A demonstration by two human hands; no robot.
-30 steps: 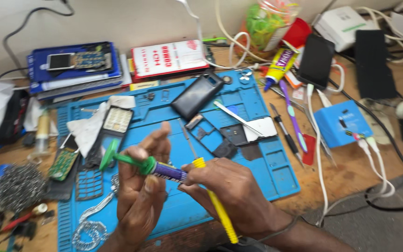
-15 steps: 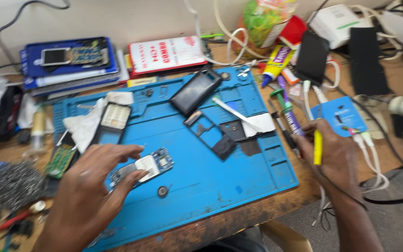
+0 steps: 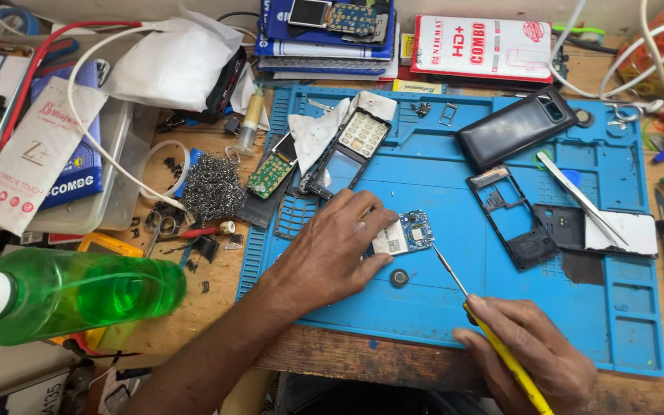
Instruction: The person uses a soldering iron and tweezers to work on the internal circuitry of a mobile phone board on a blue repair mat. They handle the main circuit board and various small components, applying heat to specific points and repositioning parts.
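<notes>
Circuit board (image 3: 405, 234) flat beside screwdriver (image 3: 486, 327)

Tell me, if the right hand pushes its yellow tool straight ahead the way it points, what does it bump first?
Probably the small circuit board under the left hand; the tool in the right hand aims there, its tip almost touching.

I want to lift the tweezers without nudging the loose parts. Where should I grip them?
Grip the tweezers near their upper-left end, coming from above. They lie flat and slanted on the blue mat, and that end looks free, while the lower end rests over the white piece.
</notes>
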